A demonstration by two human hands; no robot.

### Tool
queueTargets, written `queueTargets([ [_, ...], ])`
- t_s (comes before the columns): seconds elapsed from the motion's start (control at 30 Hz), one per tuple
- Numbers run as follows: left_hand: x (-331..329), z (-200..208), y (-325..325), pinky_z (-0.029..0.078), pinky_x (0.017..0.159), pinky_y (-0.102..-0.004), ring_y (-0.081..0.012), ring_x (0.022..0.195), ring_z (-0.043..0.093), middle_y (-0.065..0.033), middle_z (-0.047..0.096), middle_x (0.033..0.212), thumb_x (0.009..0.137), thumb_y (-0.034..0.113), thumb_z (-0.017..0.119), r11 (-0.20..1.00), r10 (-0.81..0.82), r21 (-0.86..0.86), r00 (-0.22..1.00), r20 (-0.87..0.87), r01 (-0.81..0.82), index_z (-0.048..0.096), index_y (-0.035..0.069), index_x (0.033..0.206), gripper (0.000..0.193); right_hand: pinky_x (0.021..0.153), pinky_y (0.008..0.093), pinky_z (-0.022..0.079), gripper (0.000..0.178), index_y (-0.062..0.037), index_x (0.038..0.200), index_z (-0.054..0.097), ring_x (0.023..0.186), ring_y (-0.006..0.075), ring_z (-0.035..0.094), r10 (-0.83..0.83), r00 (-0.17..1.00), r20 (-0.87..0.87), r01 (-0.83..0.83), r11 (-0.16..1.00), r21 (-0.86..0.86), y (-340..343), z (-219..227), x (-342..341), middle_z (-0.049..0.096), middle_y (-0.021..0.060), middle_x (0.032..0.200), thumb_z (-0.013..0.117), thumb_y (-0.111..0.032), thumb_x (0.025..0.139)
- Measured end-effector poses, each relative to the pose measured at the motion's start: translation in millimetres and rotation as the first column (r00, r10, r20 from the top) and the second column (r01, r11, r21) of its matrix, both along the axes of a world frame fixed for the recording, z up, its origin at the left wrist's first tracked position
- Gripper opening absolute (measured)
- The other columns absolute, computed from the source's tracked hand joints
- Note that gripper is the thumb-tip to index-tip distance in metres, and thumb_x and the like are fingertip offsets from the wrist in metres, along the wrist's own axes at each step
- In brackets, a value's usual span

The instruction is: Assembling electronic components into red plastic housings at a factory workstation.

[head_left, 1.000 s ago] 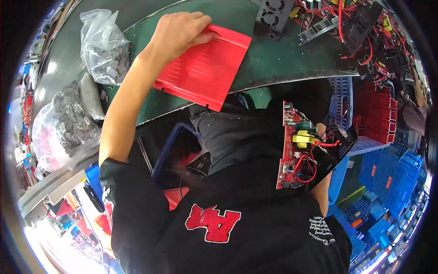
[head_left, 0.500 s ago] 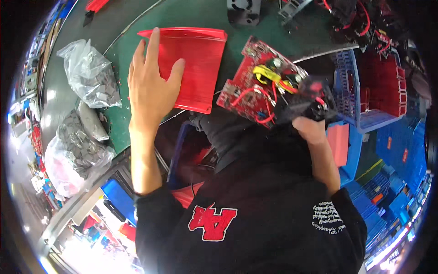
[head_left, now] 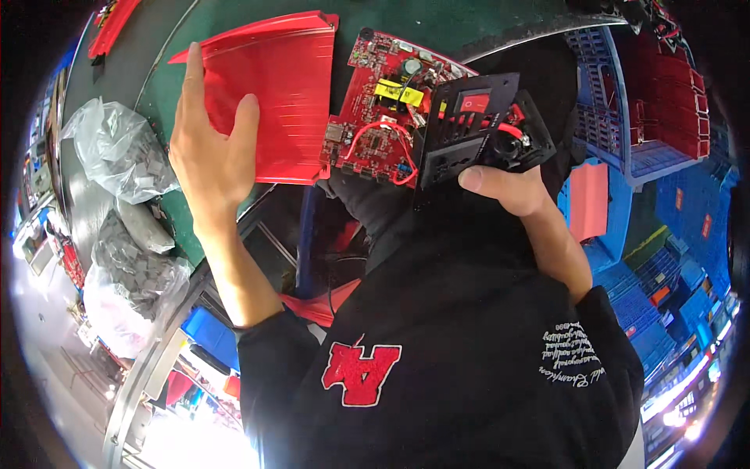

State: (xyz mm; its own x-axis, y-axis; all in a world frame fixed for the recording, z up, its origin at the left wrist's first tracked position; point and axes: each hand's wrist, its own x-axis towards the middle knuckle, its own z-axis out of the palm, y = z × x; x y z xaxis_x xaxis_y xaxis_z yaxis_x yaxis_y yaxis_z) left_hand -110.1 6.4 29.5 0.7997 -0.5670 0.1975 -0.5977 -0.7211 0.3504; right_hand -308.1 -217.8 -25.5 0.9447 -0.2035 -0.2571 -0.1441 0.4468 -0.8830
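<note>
My left hand is open, its fingers stretched and thumb apart, over the left side of a shallow red metal housing panel with folded edges. Whether the palm presses on it I cannot tell. My right hand grips a red circuit board assembly by its black end plate, thumb in front and the other fingers hidden behind. The board carries a yellow-wrapped part, red wires and a red rocker switch. Its left edge sits close beside the panel's right edge.
Clear plastic bags of small grey pieces lie on the green tabletop at left. At right stand a blue crate holding red panels and a blue bin with a pinkish-red piece. Another red part lies far left.
The board assembly has come left and turned, its end plate now facing up toward me and sharper in view. The red panel and my left hand appear farther left; the whole view has shifted too.
</note>
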Motion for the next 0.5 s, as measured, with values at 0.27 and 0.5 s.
queueTargets([
  [0.27, 1.0, -3.3, -0.7, 0.043, 0.098, -0.0423, -0.0381, 0.117, 0.056, -0.0233, 0.055, 0.130, 0.083, 0.027, 0.064, 0.999, 0.032, -0.016, 0.999, -0.041, -0.033, 0.040, 0.006, 0.143, 0.067, 0.090, 0.0306, 0.043, 0.059, -0.0026, 0.115, 0.053, 0.100, 0.0140, 0.055, 0.053, 0.999, -0.006, -0.053, 0.997, -0.062, -3.0, -3.3, 0.7, 0.058, 0.0052, 0.105, 0.083, -0.010, 0.064],
  [0.5, 1.4, -1.6, -1.7, 0.041, 0.100, -0.0423, -0.0381, 0.120, 0.054, -0.0239, 0.054, 0.132, 0.083, 0.028, 0.064, 0.999, 0.041, 0.005, 0.998, -0.037, -0.040, 0.039, 0.004, 0.143, 0.069, 0.085, 0.0286, 0.043, 0.059, -0.0043, 0.112, 0.051, 0.095, 0.0126, 0.053, 0.101, 0.995, -0.016, -0.103, 0.987, -0.127, -9.0, 3.4, 10.5, 0.054, 0.0018, 0.099, 0.084, -0.013, 0.064],
])
